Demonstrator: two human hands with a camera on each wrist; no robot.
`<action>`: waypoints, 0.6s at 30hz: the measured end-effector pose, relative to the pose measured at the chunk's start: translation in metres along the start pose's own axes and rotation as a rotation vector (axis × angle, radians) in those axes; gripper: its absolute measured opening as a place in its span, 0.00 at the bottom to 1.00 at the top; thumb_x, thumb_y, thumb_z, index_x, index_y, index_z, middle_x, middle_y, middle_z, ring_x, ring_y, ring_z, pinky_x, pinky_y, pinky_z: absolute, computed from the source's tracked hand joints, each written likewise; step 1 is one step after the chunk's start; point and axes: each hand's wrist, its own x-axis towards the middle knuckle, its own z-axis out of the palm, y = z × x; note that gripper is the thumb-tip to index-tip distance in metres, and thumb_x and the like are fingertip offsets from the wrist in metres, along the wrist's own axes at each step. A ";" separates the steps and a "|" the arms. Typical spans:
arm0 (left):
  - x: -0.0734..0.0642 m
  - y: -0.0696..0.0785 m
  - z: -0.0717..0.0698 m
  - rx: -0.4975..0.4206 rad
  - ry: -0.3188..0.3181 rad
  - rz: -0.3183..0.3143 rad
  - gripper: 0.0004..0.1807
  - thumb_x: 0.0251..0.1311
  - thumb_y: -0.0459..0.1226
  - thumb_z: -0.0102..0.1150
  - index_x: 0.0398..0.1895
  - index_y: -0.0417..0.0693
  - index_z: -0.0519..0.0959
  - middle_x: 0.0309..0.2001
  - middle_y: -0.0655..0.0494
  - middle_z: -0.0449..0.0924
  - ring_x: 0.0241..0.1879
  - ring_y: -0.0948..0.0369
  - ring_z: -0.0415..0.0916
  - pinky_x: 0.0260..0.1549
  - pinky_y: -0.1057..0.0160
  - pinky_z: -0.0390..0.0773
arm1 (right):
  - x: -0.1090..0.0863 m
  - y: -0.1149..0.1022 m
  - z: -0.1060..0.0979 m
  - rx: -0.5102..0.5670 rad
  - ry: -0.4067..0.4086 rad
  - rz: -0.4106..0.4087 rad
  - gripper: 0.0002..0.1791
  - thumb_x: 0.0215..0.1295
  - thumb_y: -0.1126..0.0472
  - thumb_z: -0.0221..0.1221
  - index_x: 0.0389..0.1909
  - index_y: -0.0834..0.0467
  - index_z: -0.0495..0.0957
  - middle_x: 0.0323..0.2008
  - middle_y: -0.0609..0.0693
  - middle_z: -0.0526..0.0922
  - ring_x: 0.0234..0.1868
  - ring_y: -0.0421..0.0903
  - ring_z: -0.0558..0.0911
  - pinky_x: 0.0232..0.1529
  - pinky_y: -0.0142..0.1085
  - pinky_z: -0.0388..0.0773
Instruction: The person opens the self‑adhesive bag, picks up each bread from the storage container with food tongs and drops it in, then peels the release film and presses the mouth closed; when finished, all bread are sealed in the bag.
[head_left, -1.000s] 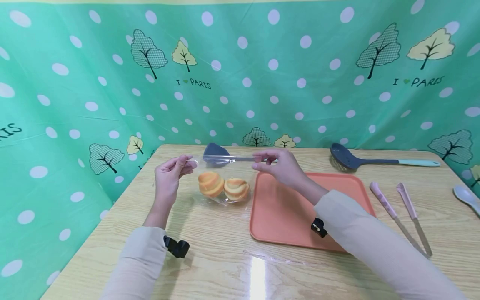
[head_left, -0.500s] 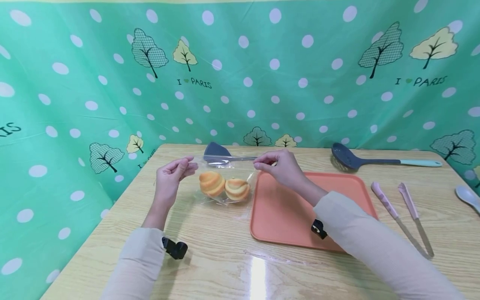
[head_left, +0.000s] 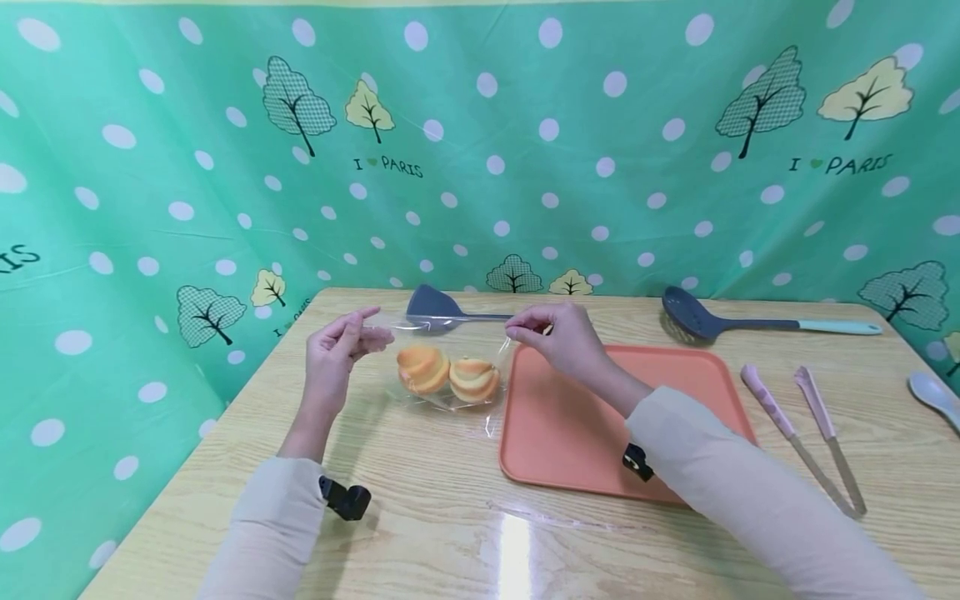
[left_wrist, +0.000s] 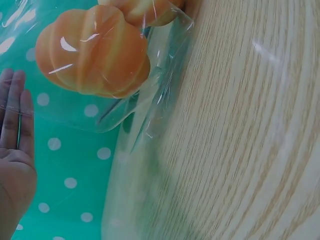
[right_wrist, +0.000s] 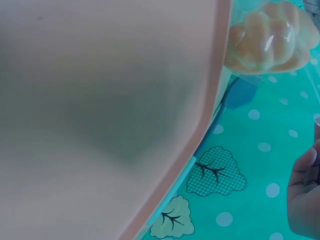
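Note:
A clear plastic bag (head_left: 411, 399) with two golden-brown swirled buns (head_left: 424, 369) inside hangs between my hands at the back of the table. My left hand (head_left: 333, 350) holds its upper left edge at the thumb and index finger. The other fingers (left_wrist: 11, 115) are straight, their tips overlapped by the film in the left wrist view. On the opposite side, my right hand (head_left: 562, 337) pinches the upper right corner, thumb against curled fingers. A bun (left_wrist: 92, 52) shows large through the film in the left wrist view, and a bun (right_wrist: 272, 40) also shows in the right wrist view.
A coral tray (head_left: 570, 433) lies under my right forearm. Behind the bag is a dark turner (head_left: 435, 304); a dark ladle-shaped utensil (head_left: 690, 315) lies at back right. Two pink-handled metal utensils (head_left: 767, 402) and a pale spoon (head_left: 933, 392) lie farther right. A patterned green cloth (head_left: 480, 125) hangs behind.
My left hand has shifted slightly left, its index finger lifting away from the thumb. The bag stays raised, and its lower right corner now hangs lower. My right hand stays nearly in place.

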 end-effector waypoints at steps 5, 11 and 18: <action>0.002 -0.002 0.003 0.030 0.063 0.001 0.12 0.75 0.36 0.54 0.46 0.46 0.88 0.33 0.57 0.90 0.34 0.63 0.88 0.40 0.64 0.86 | -0.001 0.003 0.000 0.002 0.004 0.000 0.06 0.66 0.60 0.69 0.41 0.56 0.90 0.31 0.48 0.88 0.31 0.48 0.81 0.27 0.30 0.72; 0.005 0.000 0.013 0.051 0.156 0.042 0.09 0.72 0.35 0.59 0.40 0.42 0.88 0.29 0.56 0.89 0.30 0.63 0.87 0.36 0.64 0.86 | -0.001 0.001 -0.004 0.015 -0.056 0.036 0.08 0.67 0.59 0.68 0.44 0.56 0.89 0.34 0.49 0.88 0.37 0.47 0.81 0.35 0.35 0.76; 0.009 0.010 0.028 0.080 0.198 0.141 0.12 0.70 0.31 0.61 0.40 0.25 0.83 0.25 0.56 0.87 0.24 0.65 0.85 0.31 0.67 0.85 | 0.006 -0.015 -0.018 -0.070 -0.173 0.022 0.21 0.67 0.55 0.68 0.58 0.56 0.83 0.42 0.47 0.86 0.47 0.47 0.80 0.44 0.41 0.77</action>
